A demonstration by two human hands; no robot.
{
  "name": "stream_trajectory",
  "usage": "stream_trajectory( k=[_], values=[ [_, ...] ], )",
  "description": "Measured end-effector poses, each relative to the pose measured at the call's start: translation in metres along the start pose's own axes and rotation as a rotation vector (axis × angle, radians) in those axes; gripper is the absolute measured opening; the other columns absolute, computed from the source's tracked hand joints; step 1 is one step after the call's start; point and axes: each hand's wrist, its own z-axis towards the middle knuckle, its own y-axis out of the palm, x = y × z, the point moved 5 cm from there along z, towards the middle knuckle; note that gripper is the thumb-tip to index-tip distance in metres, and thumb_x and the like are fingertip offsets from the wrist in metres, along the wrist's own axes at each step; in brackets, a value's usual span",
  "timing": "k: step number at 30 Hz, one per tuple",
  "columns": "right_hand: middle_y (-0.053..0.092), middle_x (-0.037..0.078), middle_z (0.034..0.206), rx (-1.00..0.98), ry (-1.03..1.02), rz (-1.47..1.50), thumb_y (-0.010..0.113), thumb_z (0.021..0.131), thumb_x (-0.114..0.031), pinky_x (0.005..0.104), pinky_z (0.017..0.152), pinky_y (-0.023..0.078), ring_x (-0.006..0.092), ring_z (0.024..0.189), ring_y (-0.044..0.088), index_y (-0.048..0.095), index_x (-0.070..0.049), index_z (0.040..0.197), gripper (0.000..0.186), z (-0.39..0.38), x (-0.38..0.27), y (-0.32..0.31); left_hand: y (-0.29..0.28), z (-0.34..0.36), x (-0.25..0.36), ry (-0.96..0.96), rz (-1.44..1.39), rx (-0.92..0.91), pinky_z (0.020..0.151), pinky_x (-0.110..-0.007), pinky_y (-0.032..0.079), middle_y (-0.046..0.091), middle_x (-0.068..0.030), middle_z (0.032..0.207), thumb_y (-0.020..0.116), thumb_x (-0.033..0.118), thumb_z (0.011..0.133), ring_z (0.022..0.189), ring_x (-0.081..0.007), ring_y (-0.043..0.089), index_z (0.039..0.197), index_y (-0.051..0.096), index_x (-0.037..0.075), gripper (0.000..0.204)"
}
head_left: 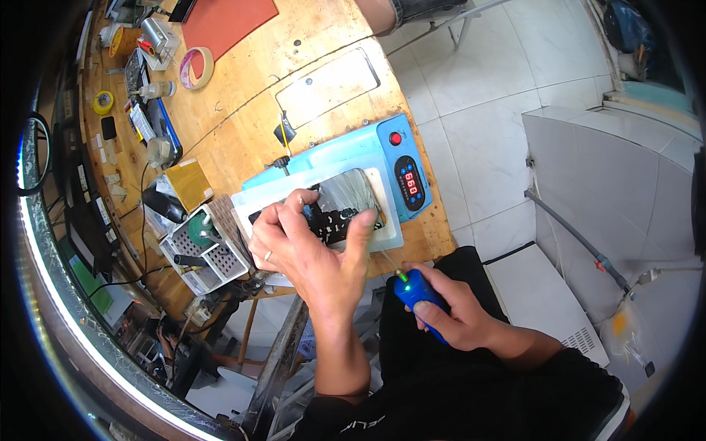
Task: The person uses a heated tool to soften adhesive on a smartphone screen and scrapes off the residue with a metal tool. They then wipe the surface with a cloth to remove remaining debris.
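A phone screen panel (pixel 351 197), glassy grey with black peeling patches, lies in a translucent tray (pixel 395 234) on a light blue heating machine (pixel 316 156). My left hand (pixel 309 239) spans the panel from above, with the thumb on its right side and the curled fingers toward its left; the palm hides much of the panel's near part. In my right hand (pixel 460 312) is a blue handheld power tool (pixel 421 295) with a small green light. Its thin shaft points up and left to the tray's near edge; where the tip ends is hard to make out.
The machine has a red button (pixel 396 138) and a lit digital display (pixel 412 184). At left stand a perforated grey basket (pixel 226 259) and a yellowish box (pixel 190 184). Farther off are a tape roll (pixel 197 67) and a reddish mat (pixel 228 26). The wooden bench (pixel 243 128) ends at right.
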Motion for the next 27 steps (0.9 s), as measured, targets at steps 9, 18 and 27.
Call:
stream_trajectory(
  k=[9,18,27],
  values=[
    [0.064,0.011,0.100,-0.015,-0.010,-0.044,0.058,0.110,-0.028,0.0277,0.072,0.054,0.0110,0.076,0.063,0.038,0.004,0.156,0.059,-0.0025,0.0049,-0.0012,-0.0022,0.0015,0.0007,-0.002,-0.012,-0.025,0.107,-0.055,0.026,0.046,-0.0159,0.121,0.076,0.056,0.091,0.119,-0.0360,0.040,0.128,0.062,0.011,0.060],
    [0.063,0.009,0.094,0.027,-0.037,-0.050,0.058,0.110,-0.026,0.0278,0.071,0.053,0.0107,0.075,0.062,0.038,0.004,0.156,0.059,-0.0064,0.0075,0.0012,-0.0036,0.0033,-0.0028,-0.002,-0.055,-0.051,0.105,-0.054,0.027,0.044,-0.0165,0.120,0.077,0.057,0.089,0.117,-0.0365,0.040,0.129,0.062,0.011,0.063],
    [0.062,0.008,0.090,0.028,-0.010,-0.070,0.059,0.110,-0.025,0.0285,0.071,0.053,0.0122,0.073,0.062,0.038,0.004,0.156,0.058,-0.0065,0.0040,-0.0038,-0.0086,0.0045,0.0049,0.036,-0.038,-0.065,0.105,-0.053,0.028,0.045,-0.0163,0.118,0.083,0.050,0.085,0.118,-0.0367,0.042,0.130,0.062,0.011,0.062]
  ],
)
